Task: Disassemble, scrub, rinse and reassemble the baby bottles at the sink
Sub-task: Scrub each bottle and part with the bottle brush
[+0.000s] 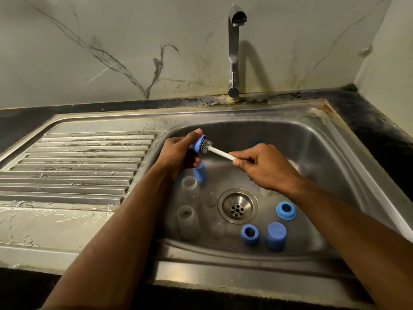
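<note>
Bottle collar (pixel 197 146) mid-scrub, held above the sink (pixel 312 139) basin, well up-left of the drain (pixel 237 206).
Nearest, below-right of the drain: blue cap (pixel 276 236), two blue rings (pixel 249 234). Left of it: two clear bottles (pixel 187 221). Farther: left hand (pixel 178 154) fingers grip the collar; right hand (pixel 266 166) fingers pinch the brush (pixel 220 152) handle, bristles at the collar's mouth. Beyond: tap (pixel 234 50).

Sink basin (pixel 312 153) sits right of the drainboard (pixel 78 166); tap (pixel 234 52) stands behind the basin. My left hand (pixel 178 153) holds a collar ring (pixel 197 145) over the basin's rear left, with the brush (pixel 220 151) in my right hand (pixel 266 166) entering it. Two bottles (pixel 188 206) stand left of the drain (pixel 237 206). A ring (pixel 286 210), another ring (pixel 249 234) and a cap (pixel 276 236) lie right of it.
</note>
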